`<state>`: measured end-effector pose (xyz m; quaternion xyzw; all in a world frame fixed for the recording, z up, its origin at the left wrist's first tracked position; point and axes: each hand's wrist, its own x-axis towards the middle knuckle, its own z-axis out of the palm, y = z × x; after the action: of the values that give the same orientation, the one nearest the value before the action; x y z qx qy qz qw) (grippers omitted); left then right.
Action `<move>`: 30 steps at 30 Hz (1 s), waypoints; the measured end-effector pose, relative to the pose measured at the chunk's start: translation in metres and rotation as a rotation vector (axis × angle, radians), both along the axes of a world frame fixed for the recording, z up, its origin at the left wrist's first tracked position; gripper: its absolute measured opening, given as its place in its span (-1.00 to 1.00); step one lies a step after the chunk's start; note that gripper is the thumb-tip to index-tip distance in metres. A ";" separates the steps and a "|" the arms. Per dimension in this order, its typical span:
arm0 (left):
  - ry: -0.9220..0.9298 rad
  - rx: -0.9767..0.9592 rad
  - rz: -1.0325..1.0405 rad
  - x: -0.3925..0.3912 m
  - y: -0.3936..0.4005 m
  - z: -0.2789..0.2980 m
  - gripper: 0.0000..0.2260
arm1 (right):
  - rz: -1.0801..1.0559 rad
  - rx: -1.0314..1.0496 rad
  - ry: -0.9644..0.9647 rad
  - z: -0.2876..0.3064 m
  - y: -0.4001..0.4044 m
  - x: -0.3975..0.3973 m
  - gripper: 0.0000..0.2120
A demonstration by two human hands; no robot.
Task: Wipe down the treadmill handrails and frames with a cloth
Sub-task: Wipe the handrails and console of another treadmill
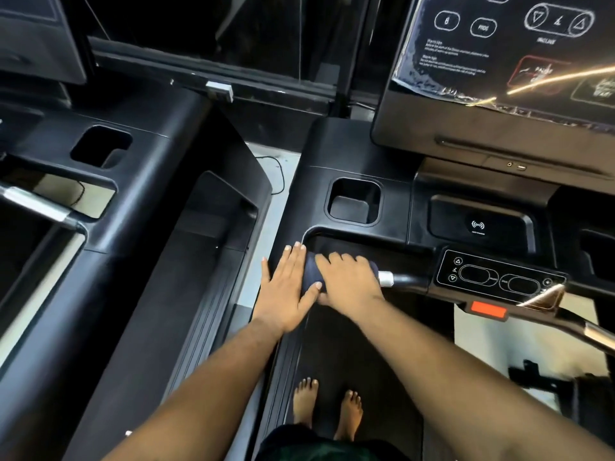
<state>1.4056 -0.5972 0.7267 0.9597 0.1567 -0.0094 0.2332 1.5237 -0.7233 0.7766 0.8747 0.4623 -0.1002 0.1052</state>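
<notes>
Black plastic formed the treadmill frame [332, 154], a cup recess sunk in it just beyond the handrail [404, 280]. On that handrail the right hand [352, 282] curled around a dark cloth [311, 272], probably to rub the bar all round. Beside it the left hand [286, 287] lay flat with fingers straight, seemingly bracing. Above, the console [499, 61] read "INCLINE".

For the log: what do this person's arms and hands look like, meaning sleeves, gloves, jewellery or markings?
Both forearms are bare as far as the frame shows, with no sleeves in view. The left hand and right hand wear no gloves. No rings, watch or wristbands show on the fingers or wrists, and no markings are visible.
</notes>
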 end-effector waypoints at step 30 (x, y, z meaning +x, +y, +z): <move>0.069 0.048 -0.023 0.003 0.003 -0.002 -0.28 | -0.003 0.033 -0.184 -0.013 -0.038 0.003 -0.25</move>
<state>1.4087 -0.5940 0.7249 0.9658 0.1538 -0.0412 0.2046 1.5271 -0.7614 0.7636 0.8826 0.4509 -0.0120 0.1325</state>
